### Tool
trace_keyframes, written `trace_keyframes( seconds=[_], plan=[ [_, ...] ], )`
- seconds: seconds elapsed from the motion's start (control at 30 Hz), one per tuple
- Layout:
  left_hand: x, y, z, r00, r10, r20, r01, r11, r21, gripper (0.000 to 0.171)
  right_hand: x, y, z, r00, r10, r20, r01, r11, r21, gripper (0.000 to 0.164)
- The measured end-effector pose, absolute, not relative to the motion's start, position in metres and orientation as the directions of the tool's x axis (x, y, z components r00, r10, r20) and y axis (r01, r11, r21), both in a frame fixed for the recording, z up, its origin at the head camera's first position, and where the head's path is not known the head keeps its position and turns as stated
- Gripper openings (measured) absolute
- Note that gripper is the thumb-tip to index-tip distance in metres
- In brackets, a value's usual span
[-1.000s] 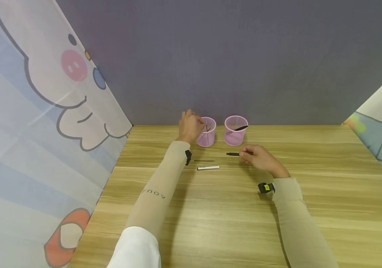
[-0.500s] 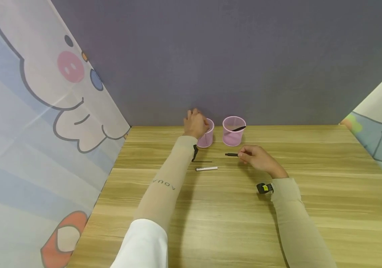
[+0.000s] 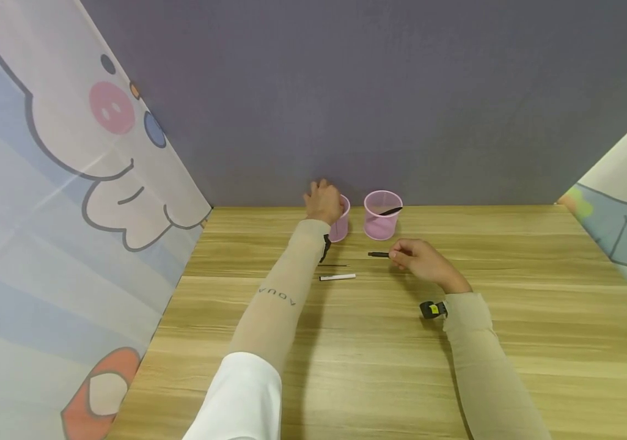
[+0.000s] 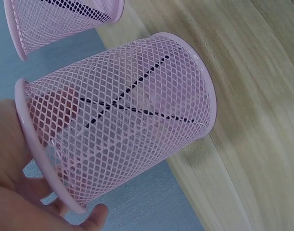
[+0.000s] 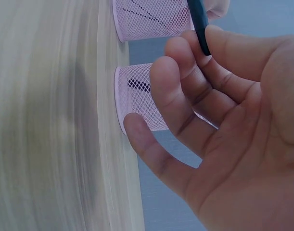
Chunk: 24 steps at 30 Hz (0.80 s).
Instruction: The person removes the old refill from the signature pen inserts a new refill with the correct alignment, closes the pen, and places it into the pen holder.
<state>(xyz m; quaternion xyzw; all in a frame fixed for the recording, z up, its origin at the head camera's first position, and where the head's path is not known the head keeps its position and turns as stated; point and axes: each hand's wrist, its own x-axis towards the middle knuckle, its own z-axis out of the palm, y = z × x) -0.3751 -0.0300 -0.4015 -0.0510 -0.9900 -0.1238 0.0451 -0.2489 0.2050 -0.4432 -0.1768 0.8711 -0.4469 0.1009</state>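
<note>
My left hand [image 3: 324, 203] reaches over the rim of the left pink mesh pen cup [image 4: 132, 130], some fingers inside it and others outside. Two thin black sticks, like pen refills [image 4: 151, 114], lean crossed in that cup. The fingers inside are close to one stick's upper end; the mesh hides whether they pinch it. My right hand [image 3: 422, 264] pinches a short dark pen [image 3: 378, 254] between thumb and fingertips, just above the table, its far end pointing left. On the table lie a thin dark stick [image 3: 335, 265] and a white pen [image 3: 338, 277].
A second pink mesh cup [image 3: 381, 226] stands right of the first, with a black pen-like item [image 3: 390, 211] leaning in it. Behind both rises a grey wall [image 3: 379, 110]. The wooden table [image 3: 368, 366] extends toward me.
My left hand has moved right and down into the left cup, its fingers now past the rim. The right hand still holds the dark pen in nearly the same place.
</note>
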Motion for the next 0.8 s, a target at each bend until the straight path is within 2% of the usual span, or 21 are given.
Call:
trace_keyframes(
  seconds=[0.37, 0.6, 0.8],
  plan=[
    [-0.375, -0.034, -0.403, -0.989, 0.089, 0.116, 0.115, 0.962, 0.248, 0.015, -0.249, 0.205, -0.444, -0.916, -0.400, -0.023, -0.217, 0.543, -0.811, 0.025],
    [-0.373, -0.042, -0.399, -0.967, 0.104, 0.234, 0.163, 0.954, 0.250, 0.018, -0.251, 0.207, -0.445, -0.916, -0.402, -0.016, -0.227, 0.549, -0.804, 0.026],
    [-0.369, -0.055, -0.399, -0.940, 0.080, 0.332, 0.196, 0.922, 0.334, 0.016, -0.252, 0.209, -0.444, -0.918, -0.396, -0.018, -0.224, 0.555, -0.801, 0.026]
  ],
)
